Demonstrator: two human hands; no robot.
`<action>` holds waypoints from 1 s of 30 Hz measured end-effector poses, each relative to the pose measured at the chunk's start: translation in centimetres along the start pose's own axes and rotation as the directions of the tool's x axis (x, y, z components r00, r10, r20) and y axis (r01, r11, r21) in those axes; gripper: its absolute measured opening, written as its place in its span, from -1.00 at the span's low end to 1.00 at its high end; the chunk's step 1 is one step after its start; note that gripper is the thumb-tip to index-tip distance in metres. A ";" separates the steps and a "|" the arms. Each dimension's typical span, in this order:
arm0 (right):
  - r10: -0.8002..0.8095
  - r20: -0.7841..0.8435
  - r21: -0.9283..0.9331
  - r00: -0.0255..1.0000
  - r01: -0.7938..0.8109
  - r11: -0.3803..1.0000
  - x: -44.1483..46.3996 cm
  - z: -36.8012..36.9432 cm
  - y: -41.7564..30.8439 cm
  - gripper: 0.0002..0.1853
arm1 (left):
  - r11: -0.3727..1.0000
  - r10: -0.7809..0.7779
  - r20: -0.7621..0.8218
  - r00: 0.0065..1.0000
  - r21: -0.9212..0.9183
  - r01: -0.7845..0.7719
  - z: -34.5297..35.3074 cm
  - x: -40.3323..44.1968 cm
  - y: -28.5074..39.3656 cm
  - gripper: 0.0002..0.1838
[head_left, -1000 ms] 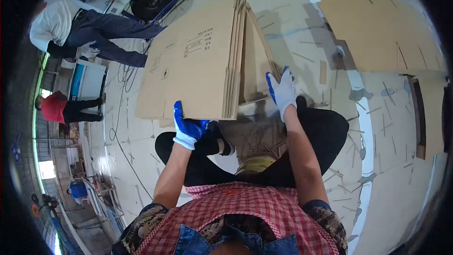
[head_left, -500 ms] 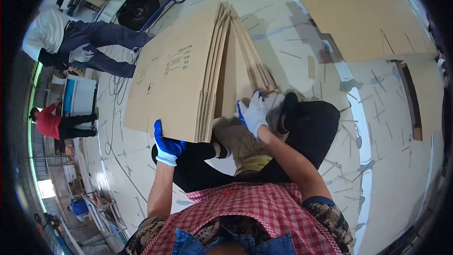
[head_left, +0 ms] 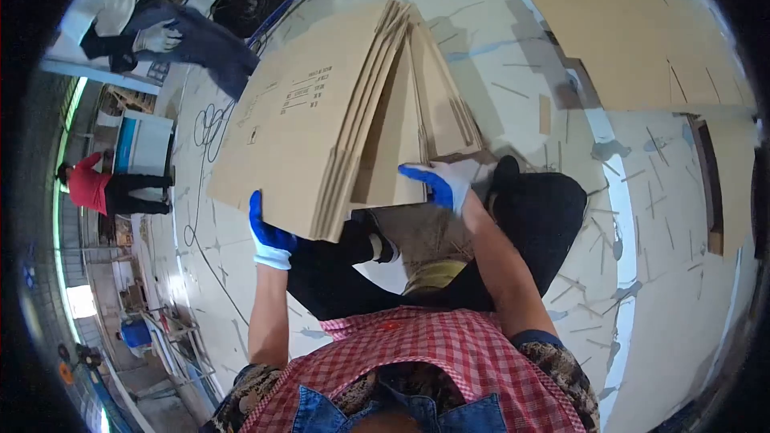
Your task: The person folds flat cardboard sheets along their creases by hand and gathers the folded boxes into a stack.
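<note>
A thick stack of flattened cardboard boxes with dark print leans in front of me, its layers fanned at the right side. My left hand, in a white and blue glove, grips the stack's lower left edge, thumb on the printed face, other fingers hidden behind. Another flattened box stands apart from the stack, tilted. My right hand, gloved likewise, is closed at its lower right corner, with blue fingers across the board. Further right lean more flattened boxes, just beyond my right hand.
Large cardboard sheets lie at the right, near a pallet edge. Cardboard strips litter the floor. A co-worker stands at the upper left; another person in red is farther off. A cable runs along the left.
My right hand has moved from the right-hand boxes' lower end onto the middle box's corner. That box now stands separated from the printed stack, which tilts slightly further left. The near co-worker's arm has shifted.
</note>
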State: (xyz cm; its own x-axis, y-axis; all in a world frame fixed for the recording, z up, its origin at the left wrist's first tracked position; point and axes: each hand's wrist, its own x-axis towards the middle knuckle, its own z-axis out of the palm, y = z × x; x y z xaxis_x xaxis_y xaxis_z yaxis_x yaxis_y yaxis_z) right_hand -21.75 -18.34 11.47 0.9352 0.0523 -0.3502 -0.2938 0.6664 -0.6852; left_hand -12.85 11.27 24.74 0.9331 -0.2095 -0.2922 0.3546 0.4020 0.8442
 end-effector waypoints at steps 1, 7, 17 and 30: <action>0.060 0.062 0.008 0.996 -0.060 0.998 -0.5 1.3 -1.0 -0.61 | 1.000 0.014 -0.010 1.000 -0.013 -0.015 -0.3 -0.3 0.7 -0.42; -0.171 -0.093 0.146 0.981 0.184 0.972 2.0 4.3 -0.5 -0.69 | 0.998 0.005 -0.032 0.999 -0.065 -0.007 -1.8 -4.7 6.4 -0.41; -0.456 0.117 -0.308 0.882 0.469 0.828 8.5 1.8 -12.1 -0.82 | 0.969 0.024 -0.241 0.970 -0.234 -0.082 -7.4 -20.1 6.7 -0.40; -0.205 0.114 -0.523 0.972 0.234 0.819 11.0 14.6 -25.2 -0.81 | 0.922 0.064 -0.414 0.908 -0.324 -0.213 -12.0 -26.6 3.3 -0.36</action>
State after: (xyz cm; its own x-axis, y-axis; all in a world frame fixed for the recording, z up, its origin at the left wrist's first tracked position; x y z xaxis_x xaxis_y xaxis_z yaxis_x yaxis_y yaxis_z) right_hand -1.20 -23.70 34.28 0.9919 -0.0006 -0.1274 -0.1254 0.1689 -0.9776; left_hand -35.83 28.89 29.89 0.8944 0.2046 -0.3976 0.1477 0.7041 0.6945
